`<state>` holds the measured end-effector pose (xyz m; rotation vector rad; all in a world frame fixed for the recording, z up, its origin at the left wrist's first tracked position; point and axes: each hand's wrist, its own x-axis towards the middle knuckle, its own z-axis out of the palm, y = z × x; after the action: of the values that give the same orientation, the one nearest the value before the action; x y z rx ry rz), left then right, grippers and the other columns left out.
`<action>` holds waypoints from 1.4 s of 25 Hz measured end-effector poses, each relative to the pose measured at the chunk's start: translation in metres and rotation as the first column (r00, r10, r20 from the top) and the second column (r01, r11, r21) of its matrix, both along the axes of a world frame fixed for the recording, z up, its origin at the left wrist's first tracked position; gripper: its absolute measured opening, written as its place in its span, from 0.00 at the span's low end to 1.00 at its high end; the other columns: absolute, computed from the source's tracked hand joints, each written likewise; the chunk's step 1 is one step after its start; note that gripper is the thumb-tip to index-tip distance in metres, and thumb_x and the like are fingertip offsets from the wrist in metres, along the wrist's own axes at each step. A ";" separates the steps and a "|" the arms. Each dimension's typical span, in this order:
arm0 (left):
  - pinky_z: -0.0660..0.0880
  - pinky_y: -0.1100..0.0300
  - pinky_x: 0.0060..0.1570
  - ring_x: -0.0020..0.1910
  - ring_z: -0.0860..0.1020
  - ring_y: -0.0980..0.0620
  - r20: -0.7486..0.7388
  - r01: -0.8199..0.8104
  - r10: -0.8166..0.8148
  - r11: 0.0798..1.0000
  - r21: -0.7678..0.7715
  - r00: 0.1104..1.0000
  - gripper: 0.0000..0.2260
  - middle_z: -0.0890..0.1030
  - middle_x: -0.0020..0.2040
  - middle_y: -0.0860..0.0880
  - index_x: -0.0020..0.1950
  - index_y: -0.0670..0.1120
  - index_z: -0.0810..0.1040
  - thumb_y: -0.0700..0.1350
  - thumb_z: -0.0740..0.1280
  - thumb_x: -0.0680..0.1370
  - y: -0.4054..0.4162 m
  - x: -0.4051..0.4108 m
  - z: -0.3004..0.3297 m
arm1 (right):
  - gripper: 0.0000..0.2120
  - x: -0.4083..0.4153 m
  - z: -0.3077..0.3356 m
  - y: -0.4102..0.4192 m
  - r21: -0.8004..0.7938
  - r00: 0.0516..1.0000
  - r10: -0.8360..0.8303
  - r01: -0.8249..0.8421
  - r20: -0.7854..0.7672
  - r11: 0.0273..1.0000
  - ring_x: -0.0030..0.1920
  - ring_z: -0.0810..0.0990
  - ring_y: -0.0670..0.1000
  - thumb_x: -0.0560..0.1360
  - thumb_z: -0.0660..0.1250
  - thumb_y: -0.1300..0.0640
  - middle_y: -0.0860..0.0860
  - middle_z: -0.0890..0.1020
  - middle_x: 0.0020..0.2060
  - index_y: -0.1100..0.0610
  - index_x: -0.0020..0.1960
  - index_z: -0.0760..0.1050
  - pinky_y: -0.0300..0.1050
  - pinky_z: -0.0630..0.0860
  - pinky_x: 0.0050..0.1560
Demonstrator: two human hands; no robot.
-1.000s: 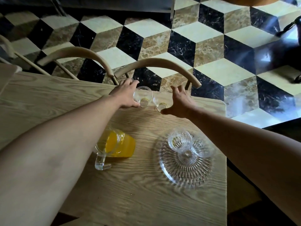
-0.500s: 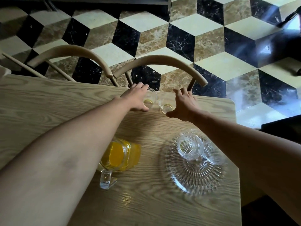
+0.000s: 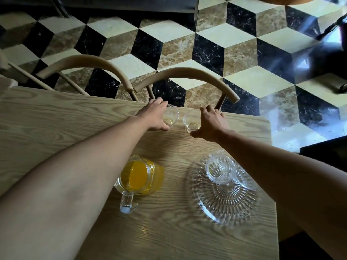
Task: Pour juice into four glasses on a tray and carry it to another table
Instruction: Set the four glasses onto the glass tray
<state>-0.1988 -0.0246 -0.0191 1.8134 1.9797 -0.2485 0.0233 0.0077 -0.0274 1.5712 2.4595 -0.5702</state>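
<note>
Head view: both hands have closed in since a second ago, the left hand (image 3: 156, 117) wrapping its fingers around one far glass (image 3: 171, 117), the right hand (image 3: 211, 123) cupping the other (image 3: 191, 122), ready for the tray (image 3: 223, 207) beside the juice jug (image 3: 139, 177).

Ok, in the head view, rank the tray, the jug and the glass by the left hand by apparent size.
1. Tray, largest.
2. Jug.
3. Glass by the left hand, smallest, though it sits farther from the camera, which shrinks it.
</note>
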 end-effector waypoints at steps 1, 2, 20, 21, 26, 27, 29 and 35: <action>0.69 0.42 0.75 0.78 0.65 0.40 0.002 -0.003 0.003 1.000 0.004 1.000 0.46 0.67 0.78 0.42 0.81 0.41 0.65 0.55 0.82 0.70 -0.003 -0.001 0.002 | 0.47 -0.001 0.002 -0.003 0.006 1.000 -0.009 0.009 -0.007 1.000 0.68 0.73 0.62 0.66 0.79 0.37 0.60 0.73 0.67 0.61 0.74 0.66 0.59 0.70 0.67; 0.69 0.42 0.76 0.78 0.65 0.39 0.004 -0.008 0.008 1.000 0.007 1.000 0.46 0.67 0.79 0.42 0.81 0.41 0.65 0.54 0.82 0.70 -0.006 -0.002 0.005 | 0.47 -0.002 0.004 -0.007 0.010 1.000 -0.020 0.020 -0.016 1.000 0.68 0.73 0.62 0.66 0.79 0.37 0.60 0.73 0.67 0.61 0.74 0.67 0.59 0.70 0.67; 0.71 0.46 0.74 0.74 0.69 0.40 0.056 -0.032 0.018 0.965 0.259 0.998 0.42 0.69 0.74 0.40 0.76 0.39 0.70 0.55 0.83 0.69 -0.082 0.073 0.149 | 0.46 0.066 0.136 -0.090 0.189 0.982 -0.096 0.127 -0.164 0.974 0.66 0.75 0.63 0.65 0.78 0.35 0.60 0.73 0.66 0.62 0.72 0.68 0.61 0.68 0.69; 0.70 0.47 0.74 0.75 0.69 0.40 0.053 -0.043 0.031 0.965 0.259 0.998 0.43 0.69 0.75 0.40 0.77 0.39 0.69 0.55 0.83 0.69 -0.092 0.082 0.156 | 0.46 0.075 0.143 -0.100 0.195 0.981 -0.092 0.125 -0.172 0.973 0.65 0.75 0.63 0.65 0.78 0.35 0.60 0.73 0.65 0.62 0.72 0.68 0.61 0.69 0.68; 0.69 0.48 0.72 0.75 0.69 0.40 0.060 -0.096 0.083 0.956 0.276 0.995 0.43 0.68 0.75 0.40 0.76 0.39 0.70 0.56 0.83 0.69 -0.147 0.133 0.176 | 0.48 0.134 0.154 -0.150 0.224 0.980 -0.071 0.113 -0.189 0.968 0.65 0.75 0.63 0.65 0.78 0.34 0.59 0.72 0.68 0.61 0.73 0.67 0.62 0.73 0.64; 0.69 0.48 0.73 0.76 0.69 0.40 0.066 -0.101 0.086 0.957 0.273 0.994 0.43 0.68 0.76 0.40 0.76 0.39 0.69 0.56 0.83 0.69 -0.158 0.144 0.176 | 0.48 0.144 0.154 -0.160 0.215 0.980 -0.071 0.112 -0.188 0.970 0.65 0.75 0.62 0.65 0.78 0.34 0.59 0.71 0.69 0.61 0.74 0.67 0.62 0.73 0.65; 0.68 0.47 0.75 0.78 0.67 0.39 0.072 -0.115 0.099 0.956 0.269 0.992 0.44 0.65 0.79 0.40 0.77 0.39 0.68 0.56 0.83 0.69 -0.178 0.160 0.170 | 0.50 0.159 0.150 -0.177 0.197 0.981 -0.074 0.109 -0.178 0.974 0.67 0.74 0.63 0.65 0.78 0.34 0.60 0.70 0.72 0.61 0.75 0.65 0.63 0.71 0.67; 0.67 0.51 0.77 0.77 0.68 0.40 0.139 -0.177 0.152 0.966 0.188 0.979 0.47 0.68 0.77 0.40 0.79 0.39 0.68 0.56 0.84 0.68 -0.234 0.207 0.127 | 0.49 0.204 0.122 -0.223 0.116 0.983 -0.088 0.107 -0.160 0.987 0.68 0.74 0.63 0.65 0.78 0.34 0.58 0.71 0.70 0.58 0.76 0.66 0.62 0.69 0.68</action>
<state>0.0079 -0.2590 0.1084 1.7213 2.1153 0.1167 0.2274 -0.2154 0.0946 1.7665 2.5874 -0.5845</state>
